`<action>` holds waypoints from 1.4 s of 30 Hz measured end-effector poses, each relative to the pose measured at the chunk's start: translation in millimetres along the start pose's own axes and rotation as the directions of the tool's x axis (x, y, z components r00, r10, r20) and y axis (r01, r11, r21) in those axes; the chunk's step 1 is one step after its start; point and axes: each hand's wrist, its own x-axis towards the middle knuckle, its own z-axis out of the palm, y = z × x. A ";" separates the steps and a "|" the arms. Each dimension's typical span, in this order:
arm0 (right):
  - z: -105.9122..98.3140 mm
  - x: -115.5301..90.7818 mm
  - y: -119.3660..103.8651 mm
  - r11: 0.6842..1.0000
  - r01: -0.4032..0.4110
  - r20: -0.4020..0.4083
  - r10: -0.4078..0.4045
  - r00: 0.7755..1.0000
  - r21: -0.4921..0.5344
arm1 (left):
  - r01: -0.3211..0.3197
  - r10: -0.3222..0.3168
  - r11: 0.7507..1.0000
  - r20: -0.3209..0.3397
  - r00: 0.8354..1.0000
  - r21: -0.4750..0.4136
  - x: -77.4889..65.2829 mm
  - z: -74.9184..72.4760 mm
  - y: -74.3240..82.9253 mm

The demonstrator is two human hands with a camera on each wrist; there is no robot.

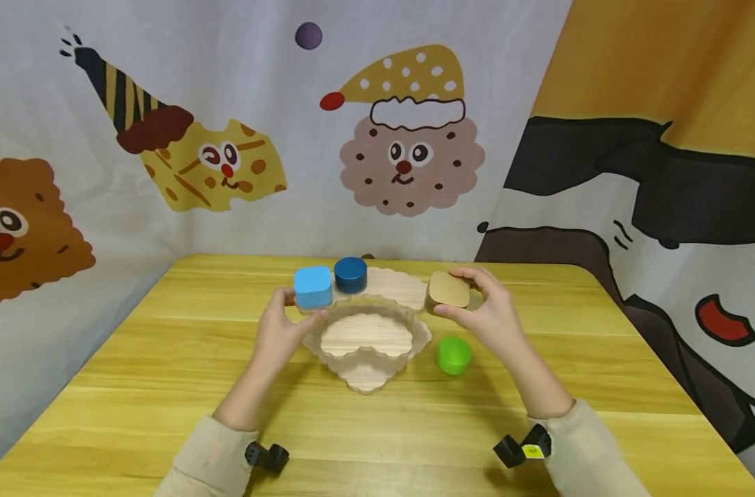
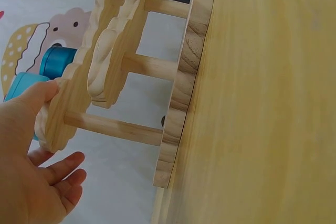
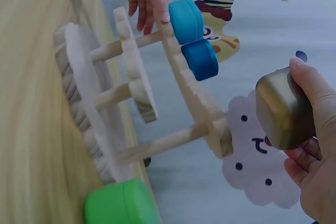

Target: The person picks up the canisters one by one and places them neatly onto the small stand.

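Note:
A tiered wooden stand (image 1: 396, 286) with scalloped shelves on dowel posts stands on the table. My left hand (image 1: 278, 335) grips the left end of its top shelf, the thumb at the edge and the other fingers lower, seen in the left wrist view. A light blue rounded-square tin (image 1: 313, 286) sits on that shelf beside this hand, with a round dark blue tin (image 1: 350, 275) right next to it. My right hand (image 1: 498, 314) holds a gold rounded-square tin (image 3: 283, 108) between thumb and fingers, near the shelf's right end. In the right wrist view the gold tin is apart from the shelf.
A round green tin (image 1: 454, 355) stands on the wooden table (image 1: 377, 442), right of the stand and below the right hand. The stand's lower shelf (image 1: 365, 331) and base (image 1: 365, 379) bear no tins. A cartoon-printed cloth (image 1: 228, 62) hangs behind the table.

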 end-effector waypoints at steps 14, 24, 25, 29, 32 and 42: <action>24.0 30.2 -8.7 0.998 -0.053 0.068 0.050 0.996 0.030 | 0.006 -0.006 1.000 0.006 1.000 -0.004 -0.9 -0.2 3.4; 43.7 49.3 -12.5 0.998 -0.048 0.112 0.044 0.993 0.030 | 0.007 -0.007 1.000 0.000 1.000 0.012 -2.0 -0.2 4.8; 45.9 50.9 -12.6 0.998 -0.050 0.116 0.046 0.992 0.028 | 0.007 -0.007 1.000 0.000 1.000 0.012 -1.9 -0.2 4.6; 54.8 56.1 -12.2 0.998 -0.050 0.134 0.046 0.990 0.030 | 0.004 -0.004 1.000 -0.002 1.000 0.010 -1.6 -0.1 3.7; 60.8 58.9 -11.2 0.998 -0.051 0.144 0.046 0.988 0.031 | 0.004 -0.004 1.000 -0.001 1.000 0.010 -1.4 0.0 2.4; 72.2 62.8 -6.1 0.997 -0.082 0.178 0.080 0.981 0.004 | 0.004 -0.004 1.000 0.003 1.000 0.011 -1.0 0.0 1.9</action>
